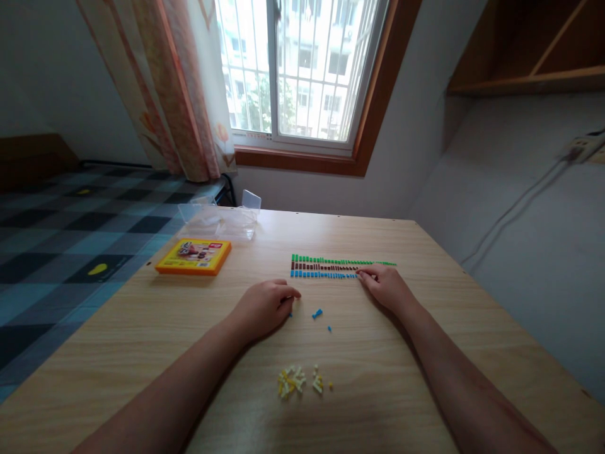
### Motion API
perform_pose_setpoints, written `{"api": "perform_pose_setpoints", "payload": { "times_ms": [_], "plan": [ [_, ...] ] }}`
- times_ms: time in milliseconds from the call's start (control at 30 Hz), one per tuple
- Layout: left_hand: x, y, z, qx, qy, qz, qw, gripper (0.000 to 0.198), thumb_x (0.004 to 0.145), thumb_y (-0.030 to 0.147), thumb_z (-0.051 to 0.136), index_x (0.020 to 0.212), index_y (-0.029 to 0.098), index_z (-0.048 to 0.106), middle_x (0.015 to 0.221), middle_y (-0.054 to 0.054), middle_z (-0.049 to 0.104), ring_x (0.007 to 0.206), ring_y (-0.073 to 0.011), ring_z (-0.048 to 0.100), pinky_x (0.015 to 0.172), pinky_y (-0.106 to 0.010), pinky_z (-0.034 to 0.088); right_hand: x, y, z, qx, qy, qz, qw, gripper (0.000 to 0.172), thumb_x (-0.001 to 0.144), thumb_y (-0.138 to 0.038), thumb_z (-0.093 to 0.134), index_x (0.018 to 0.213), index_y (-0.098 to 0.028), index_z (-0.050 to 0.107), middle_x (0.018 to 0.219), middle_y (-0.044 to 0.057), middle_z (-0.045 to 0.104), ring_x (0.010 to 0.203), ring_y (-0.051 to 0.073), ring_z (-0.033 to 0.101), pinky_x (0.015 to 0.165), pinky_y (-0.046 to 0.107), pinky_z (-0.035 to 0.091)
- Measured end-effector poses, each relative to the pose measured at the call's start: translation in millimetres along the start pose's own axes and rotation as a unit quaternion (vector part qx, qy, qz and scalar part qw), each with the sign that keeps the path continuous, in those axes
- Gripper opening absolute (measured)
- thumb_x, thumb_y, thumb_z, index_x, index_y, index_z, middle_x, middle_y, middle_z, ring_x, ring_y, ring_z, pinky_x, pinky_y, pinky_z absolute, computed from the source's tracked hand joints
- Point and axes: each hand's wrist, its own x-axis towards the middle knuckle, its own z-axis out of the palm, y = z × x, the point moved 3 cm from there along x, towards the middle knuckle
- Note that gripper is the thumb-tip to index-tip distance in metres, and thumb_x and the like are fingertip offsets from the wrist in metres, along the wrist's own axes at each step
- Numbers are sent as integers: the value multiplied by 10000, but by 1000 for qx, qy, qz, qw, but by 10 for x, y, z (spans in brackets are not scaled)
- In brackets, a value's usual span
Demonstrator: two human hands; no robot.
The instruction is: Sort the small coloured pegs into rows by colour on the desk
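Three rows of tiny bricks lie on the wooden table (425, 353): a green row (340, 260), a brown row (321, 267) and a blue row (321, 275). My right hand (385, 285) rests at the right end of the blue row, fingertips pinched together on a small piece I cannot make out. My left hand (265, 306) lies curled on the table, its fingertips next to a few loose blue bricks (317, 313). A small heap of yellow and white bricks (297, 381) sits nearer to me.
An orange and yellow box (194, 256) lies at the left of the table. Behind it are clear plastic trays (222, 217). A bed with a checked cover (70, 233) stands to the left, a window and curtain beyond, a wall at the right.
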Motion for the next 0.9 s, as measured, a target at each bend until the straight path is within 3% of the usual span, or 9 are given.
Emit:
{"api": "perform_pose_setpoints", "payload": {
  "times_ms": [333, 500, 700, 900],
  "plan": [
    [-29, 84, -6, -6, 5, 16, 1000, 297, 880, 170, 535, 1009, 252, 788, 985, -31, 747, 850, -181, 680, 779, -304, 509, -16, -39, -20, -5, 19, -4, 1000, 279, 910, -283, 553, 978, -191, 807, 995, 85, 789, 915, 243, 713, 860, 340, 530],
    [-75, 201, -19, -25, -11, 59, 998, 306, 891, 185, 532, 1016, 278, 795, 927, -24, 734, 824, -169, 671, 759, -298, 499, -131, -365, -9, 17, 29, -43, 999, 240, 921, -232, 569, 993, -207, 797, 1019, 74, 782, 947, 224, 702, 873, 330, 514],
    [-101, 253, -15, -27, -29, 99, 994, 312, 887, 192, 566, 1059, 325, 791, 884, -21, 692, 767, -147, 643, 695, -278, 466, -342, -884, 162, 58, -89, -177, 979, 212, 933, -203, 595, 983, -243, 797, 905, 34, 752, 817, 162, 665, 745, 269, 478],
    [-88, 272, 4, -9, -54, 113, 992, 286, 913, 214, 562, 1038, 327, 793, 887, -23, 671, 768, -148, 637, 705, -283, 459, -372, -920, 241, 42, -135, -199, 970, 224, 900, -168, 618, 1000, -264, 794, 883, 14, 731, 764, 141, 643, 697, 254, 447]
  ]
}}
